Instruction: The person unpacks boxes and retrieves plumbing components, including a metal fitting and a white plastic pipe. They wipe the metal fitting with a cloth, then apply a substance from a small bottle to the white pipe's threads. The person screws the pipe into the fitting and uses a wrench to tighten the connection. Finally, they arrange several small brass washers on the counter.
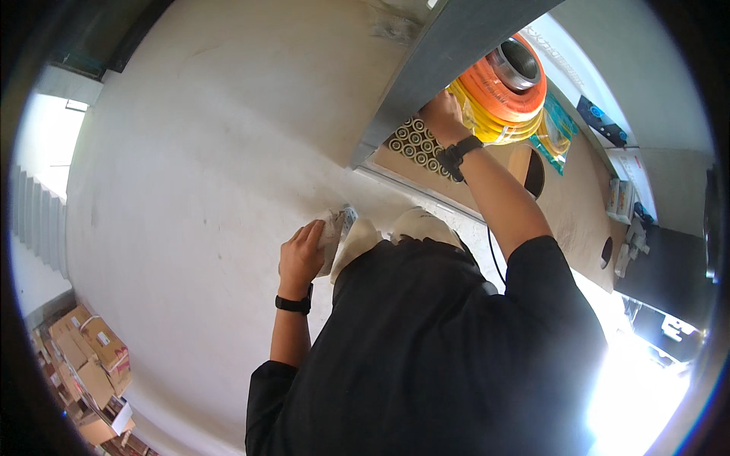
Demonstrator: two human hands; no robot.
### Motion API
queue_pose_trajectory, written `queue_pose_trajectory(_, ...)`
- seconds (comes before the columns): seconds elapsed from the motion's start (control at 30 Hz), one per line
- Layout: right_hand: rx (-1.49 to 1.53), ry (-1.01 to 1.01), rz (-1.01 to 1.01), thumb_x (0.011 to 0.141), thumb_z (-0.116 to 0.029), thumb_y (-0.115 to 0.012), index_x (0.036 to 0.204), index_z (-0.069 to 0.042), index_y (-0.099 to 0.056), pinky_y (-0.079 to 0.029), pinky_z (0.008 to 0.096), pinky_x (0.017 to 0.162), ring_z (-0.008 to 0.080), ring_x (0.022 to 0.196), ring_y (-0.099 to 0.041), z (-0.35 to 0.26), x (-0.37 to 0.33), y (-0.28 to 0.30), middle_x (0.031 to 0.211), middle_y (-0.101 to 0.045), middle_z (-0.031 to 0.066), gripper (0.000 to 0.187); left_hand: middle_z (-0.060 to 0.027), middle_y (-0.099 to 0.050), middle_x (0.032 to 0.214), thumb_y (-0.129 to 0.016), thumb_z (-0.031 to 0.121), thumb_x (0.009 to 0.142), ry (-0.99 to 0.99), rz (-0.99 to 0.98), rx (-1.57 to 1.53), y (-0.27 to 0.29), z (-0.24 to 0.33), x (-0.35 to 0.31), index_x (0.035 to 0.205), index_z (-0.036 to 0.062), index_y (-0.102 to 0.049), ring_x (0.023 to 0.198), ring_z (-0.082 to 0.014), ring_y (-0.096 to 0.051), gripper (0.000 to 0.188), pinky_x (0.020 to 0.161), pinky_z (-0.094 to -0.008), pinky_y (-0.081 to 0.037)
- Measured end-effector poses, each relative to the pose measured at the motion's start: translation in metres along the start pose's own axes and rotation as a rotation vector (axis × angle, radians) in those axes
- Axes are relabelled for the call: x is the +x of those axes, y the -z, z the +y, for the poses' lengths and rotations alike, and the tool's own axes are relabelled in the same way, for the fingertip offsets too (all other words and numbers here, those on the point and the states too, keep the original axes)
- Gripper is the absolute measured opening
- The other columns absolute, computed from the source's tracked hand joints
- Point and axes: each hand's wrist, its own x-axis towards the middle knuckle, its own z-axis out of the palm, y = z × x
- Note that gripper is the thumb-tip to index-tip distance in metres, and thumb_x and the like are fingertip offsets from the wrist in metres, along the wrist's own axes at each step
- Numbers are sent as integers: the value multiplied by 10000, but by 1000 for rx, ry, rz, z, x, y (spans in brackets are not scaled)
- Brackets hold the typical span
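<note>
My left hand (303, 254) is closed around a pale, crumpled-looking packet (330, 242) with a bluish end; its exact kind is unclear. It hangs low over the floor beside one of my light shoes (362, 239). On the right, my right hand (443, 115) reaches into a shelf, next to a yellow hose coil (487, 121). Just below that hand stand rows of small round metal-topped cylinders (417, 144), packed tightly. The fingers of my right hand are mostly hidden by the grey post and the coil, so what they touch cannot be made out.
A grey metal post (441, 68) runs along the shelf's near side. An orange roll (498, 91) with a metal ring (519, 64) sits on the yellow coil, by a teal plastic packet (559, 129). Cardboard boxes (95, 357) are piled at lower left on the pale floor (190, 190).
</note>
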Motion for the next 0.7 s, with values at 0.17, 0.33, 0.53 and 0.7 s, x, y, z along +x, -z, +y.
queue_pose_trajectory(0.17,49,91,52,942,-218,-635,1108,-60,-652,-569,512,829,421,979,-687,9,1,-6,1082,-684,197,230,-108,-718,1126,-692,6,750,-72,-12,-54,1,-5,14,1150,45,-628,947,-303,-708,407,711,-406,-593)
queue_pose_trajectory(0.33,36,49,40,929,-225,-660,1233,-63,-604,-568,508,850,420,1004,-680,5,-1,-9,1174,-651,190,349,-107,-717,1126,-683,-4,740,-107,-43,-47,1,-7,28,1151,43,-630,958,-310,-709,417,714,-411,-595)
queue_pose_trajectory(0.53,100,11,110,926,-199,-645,1412,-109,-504,-574,494,862,414,1018,-680,-6,-27,18,1356,-576,160,514,-105,-718,1122,-670,-21,719,-174,-104,-62,-8,-6,44,1156,38,-634,959,-312,-707,442,713,-414,-596)
queue_pose_trajectory(0.7,-54,156,66,883,-155,-638,1271,-104,-625,-608,382,775,291,917,-713,-11,-93,39,1272,-616,98,392,-103,-719,1121,-683,-4,724,-287,-205,-63,-24,3,62,1153,42,-642,929,-304,-709,433,717,-403,-596)
